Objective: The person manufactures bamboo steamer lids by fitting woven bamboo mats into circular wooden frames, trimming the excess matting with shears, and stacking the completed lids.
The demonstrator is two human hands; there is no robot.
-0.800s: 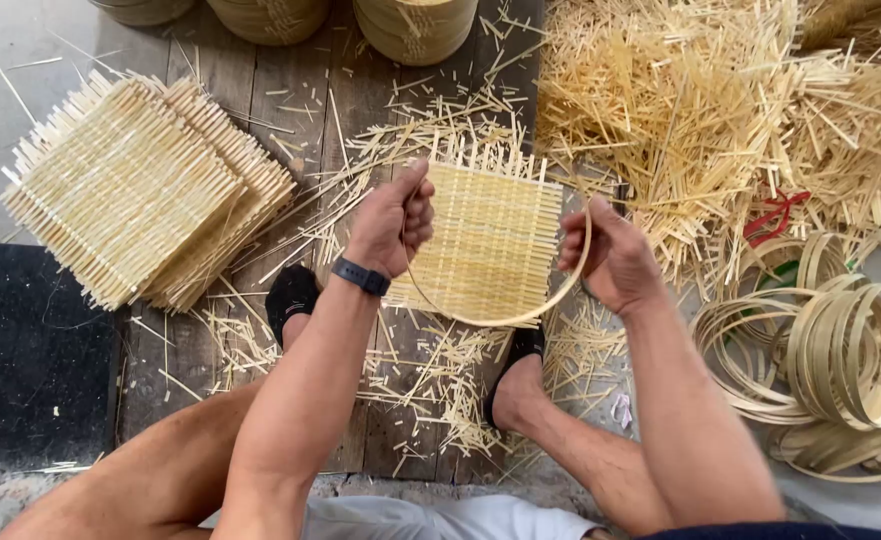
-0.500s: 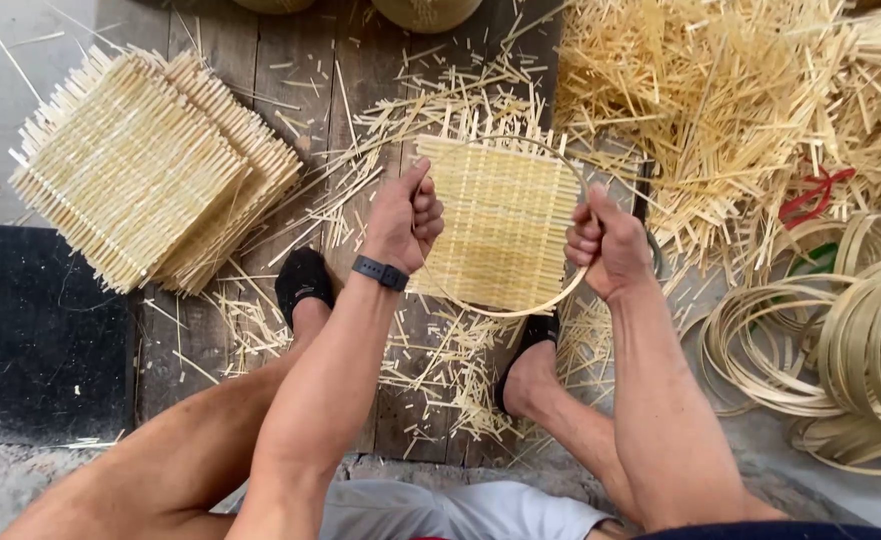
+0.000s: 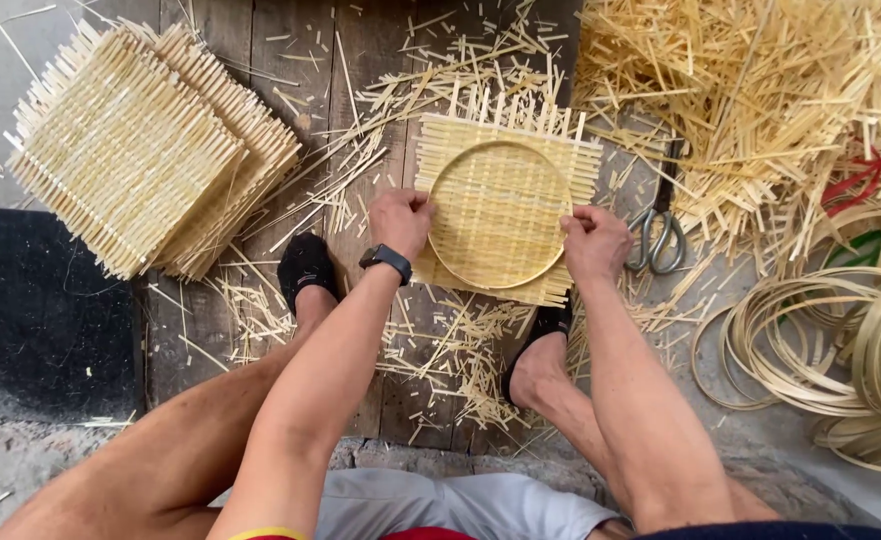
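Two bare hands grip one woven bamboo mat (image 3: 505, 215) at frame centre, lying flat over the wooden planks (image 3: 260, 90). Left hand (image 3: 400, 220) is closed on the mat's left edge, fingers curled over it, black wristband (image 3: 386, 260) on that wrist. Right hand (image 3: 594, 243) is clamped on the right edge, lower right side of the mat. Round bamboo hoop (image 3: 500, 213) sits on the mat face, inside the square weave; both hands touch at or near its rim. Loose slat ends stick out along the mat's top edge.

Feet in black shoes: one (image 3: 305, 268) just lower left of the mat, the other (image 3: 545, 335) just below it, partly hidden by the right forearm.

Upper left of frame: stack of woven square mats (image 3: 145, 145), fanned, well apart from the hands. Upper right: big pile of bamboo strips (image 3: 750, 90). Scissors (image 3: 658, 228) lie right of the mat, near the right hand, not touched. Right edge, mid to lower: coiled bamboo hoops (image 3: 840, 340) stacked loosely. Red object (image 3: 860, 180) and something green (image 3: 855, 250) sit at right edge among strips, too hidden to identify. Offcut scraps (image 3: 450, 340) litter the planks below the mat. Dark mat (image 3: 40, 320) at left edge.
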